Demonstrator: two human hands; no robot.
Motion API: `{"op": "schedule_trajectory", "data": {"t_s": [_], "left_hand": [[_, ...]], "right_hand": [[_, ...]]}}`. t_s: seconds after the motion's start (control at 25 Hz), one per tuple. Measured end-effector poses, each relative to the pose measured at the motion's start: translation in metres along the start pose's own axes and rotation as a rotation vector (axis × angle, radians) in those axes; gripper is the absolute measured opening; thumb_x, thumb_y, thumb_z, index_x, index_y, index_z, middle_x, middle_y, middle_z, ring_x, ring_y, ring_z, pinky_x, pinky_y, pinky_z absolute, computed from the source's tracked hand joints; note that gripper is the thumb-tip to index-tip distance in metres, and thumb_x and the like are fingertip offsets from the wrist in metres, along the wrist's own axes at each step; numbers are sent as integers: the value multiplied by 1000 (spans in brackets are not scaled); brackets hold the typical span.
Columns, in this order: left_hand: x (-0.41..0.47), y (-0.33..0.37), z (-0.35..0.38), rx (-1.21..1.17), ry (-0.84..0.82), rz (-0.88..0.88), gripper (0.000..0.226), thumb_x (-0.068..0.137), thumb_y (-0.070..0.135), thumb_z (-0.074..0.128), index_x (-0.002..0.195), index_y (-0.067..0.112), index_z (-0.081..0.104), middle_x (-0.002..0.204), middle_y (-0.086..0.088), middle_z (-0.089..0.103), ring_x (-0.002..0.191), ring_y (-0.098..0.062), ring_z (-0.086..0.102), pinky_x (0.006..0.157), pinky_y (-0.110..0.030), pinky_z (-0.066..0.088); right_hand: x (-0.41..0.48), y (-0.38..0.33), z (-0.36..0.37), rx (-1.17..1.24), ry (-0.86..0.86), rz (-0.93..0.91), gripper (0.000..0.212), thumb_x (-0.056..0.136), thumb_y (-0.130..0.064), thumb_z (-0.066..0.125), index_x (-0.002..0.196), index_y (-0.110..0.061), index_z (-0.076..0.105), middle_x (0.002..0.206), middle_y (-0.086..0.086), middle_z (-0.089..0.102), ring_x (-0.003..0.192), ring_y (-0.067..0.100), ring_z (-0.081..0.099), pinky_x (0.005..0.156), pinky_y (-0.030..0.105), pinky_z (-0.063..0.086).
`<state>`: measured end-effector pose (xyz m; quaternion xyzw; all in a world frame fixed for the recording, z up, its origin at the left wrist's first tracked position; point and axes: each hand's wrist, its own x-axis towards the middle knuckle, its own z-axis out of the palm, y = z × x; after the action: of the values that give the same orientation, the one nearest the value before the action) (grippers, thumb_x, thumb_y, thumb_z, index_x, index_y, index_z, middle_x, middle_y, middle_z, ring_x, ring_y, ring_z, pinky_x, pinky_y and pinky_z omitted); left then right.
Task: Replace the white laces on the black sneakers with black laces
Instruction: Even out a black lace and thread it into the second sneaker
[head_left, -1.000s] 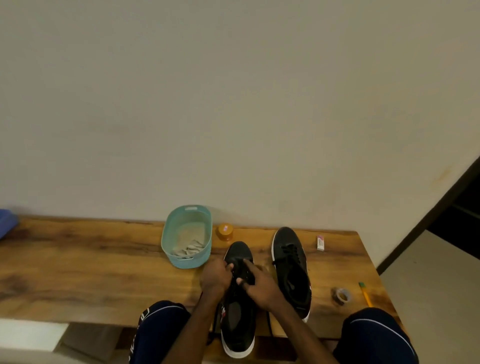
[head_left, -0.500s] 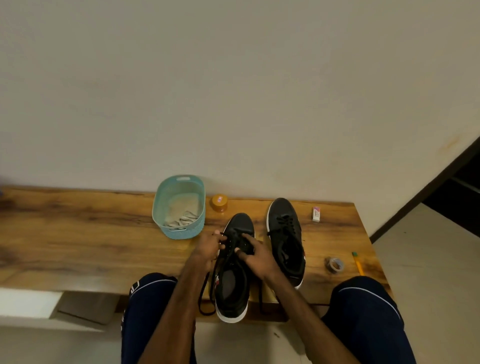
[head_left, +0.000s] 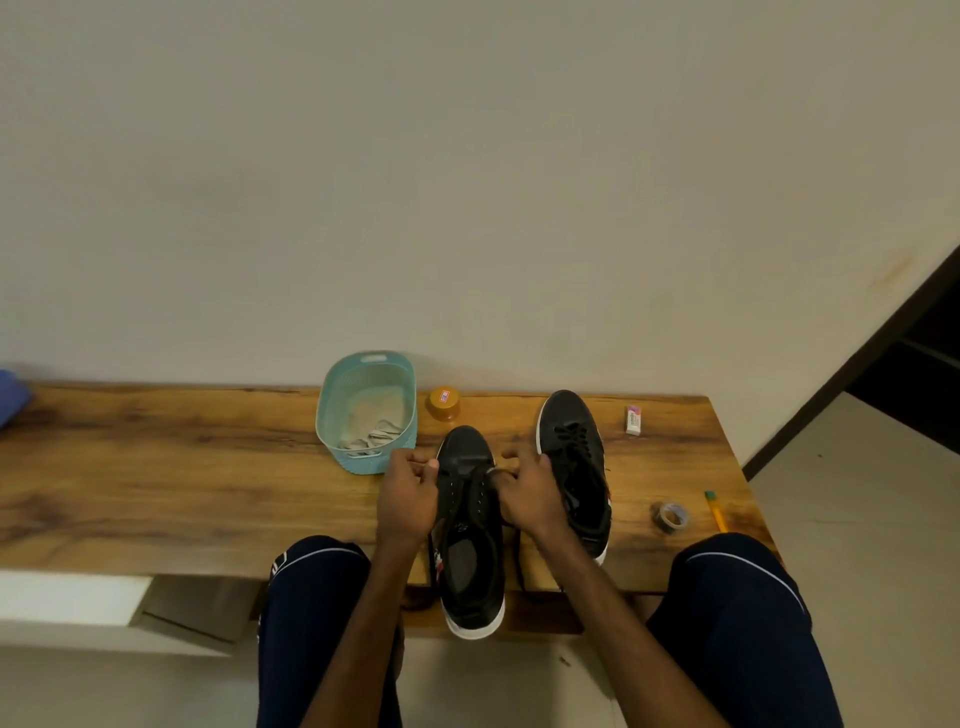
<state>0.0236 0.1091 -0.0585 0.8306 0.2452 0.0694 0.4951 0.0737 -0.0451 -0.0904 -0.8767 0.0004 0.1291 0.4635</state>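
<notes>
While the left hand (head_left: 408, 493) curls its fingers in a pinch at the left edge of the near sneaker (head_left: 470, 525), the right hand (head_left: 530, 493) pinches the black lace (head_left: 519, 558) at the shoe's front eyelets, so the sneaker lies directly between the two hands. Its toe points away from the person, past the fingertips, and its white-soled heel hangs over the front edge of the wooden tabletop (head_left: 182, 467), below both wrists. Loose lengths of the lace trail down on either side of the shoe, one under the left palm and one under the right wrist; motion blur hides exactly how the left fingers meet the strand. Just to the right of the right hand, touching its knuckles or nearly so, the second sneaker (head_left: 574, 467) stands already threaded in black. Just beyond the left hand sits a teal basket (head_left: 363, 374) with the white laces (head_left: 376, 434) heaped inside. An orange lid (head_left: 444, 405) rests beyond the two hands, just right of the basket. Well to the right of the right hand lie an eraser (head_left: 632, 420), a tape roll (head_left: 670, 517) and a pencil (head_left: 716, 512).
</notes>
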Motion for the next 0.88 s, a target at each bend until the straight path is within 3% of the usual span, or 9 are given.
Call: {"op": "schedule_trajectory", "data": {"t_s": [0.08, 0.12, 0.24, 0.36, 0.44, 0.56, 0.68, 0.88], "left_hand": [[-21, 3, 2, -201, -53, -47, 17, 102, 28, 50, 99, 12, 56, 82, 2, 59, 75, -13, 56, 62, -22, 40], [-33, 4, 5, -298, -117, -88, 23, 103, 31, 48, 97, 12, 59, 75, 1, 57, 68, -13, 53, 58, -22, 40], [-62, 8, 8, -475, -343, -290, 45, 103, 47, 38, 93, 14, 67, 62, 0, 50, 49, -8, 37, 42, -19, 27], [-73, 4, 8, -604, -408, -425, 65, 99, 61, 30, 101, 9, 70, 60, -1, 48, 45, -6, 35, 38, -18, 23], [-77, 2, 9, -672, -434, -459, 72, 97, 64, 29, 108, 4, 68, 65, -4, 55, 48, -8, 42, 40, -19, 27], [-82, 3, 10, -784, -466, -495, 66, 95, 63, 37, 109, 7, 68, 90, -9, 73, 75, -18, 62, 58, -26, 40], [-84, 6, 7, -842, -459, -517, 50, 98, 52, 44, 114, 10, 67, 101, -8, 73, 79, -18, 64, 58, -27, 44], [-81, 4, 1, -850, -242, -408, 32, 103, 30, 44, 118, 10, 64, 82, 1, 72, 69, -12, 52, 62, -28, 36]], "right_hand": [[-18, -16, -18, 214, -11, 118, 15, 98, -17, 53, 110, -14, 62, 92, 2, 63, 73, 11, 57, 58, 20, 43], [-31, -22, -26, 371, -80, 156, 17, 99, -13, 49, 107, -12, 64, 80, 2, 62, 64, 11, 54, 53, 20, 39], [-75, -30, -36, 647, -238, 56, 24, 94, 0, 49, 112, -6, 65, 82, 5, 71, 71, 16, 62, 62, 26, 47], [-111, -23, -26, 579, -278, -73, 27, 91, 8, 51, 106, -5, 70, 95, 6, 74, 85, 16, 69, 77, 27, 54], [-123, -18, -19, 513, -232, -130, 20, 94, 1, 56, 100, -7, 73, 89, 2, 74, 81, 12, 69, 73, 24, 54], [-126, -11, -18, 322, -151, -313, 17, 95, -7, 63, 95, -16, 77, 85, -4, 74, 81, 10, 70, 78, 25, 57], [-132, -2, -21, 102, -263, -409, 16, 94, -8, 61, 94, -14, 76, 84, -3, 73, 81, 8, 68, 79, 20, 54], [-130, 15, -25, -95, -564, -328, 16, 93, -7, 62, 99, -12, 77, 89, -4, 75, 84, 6, 70, 83, 24, 57]]}}
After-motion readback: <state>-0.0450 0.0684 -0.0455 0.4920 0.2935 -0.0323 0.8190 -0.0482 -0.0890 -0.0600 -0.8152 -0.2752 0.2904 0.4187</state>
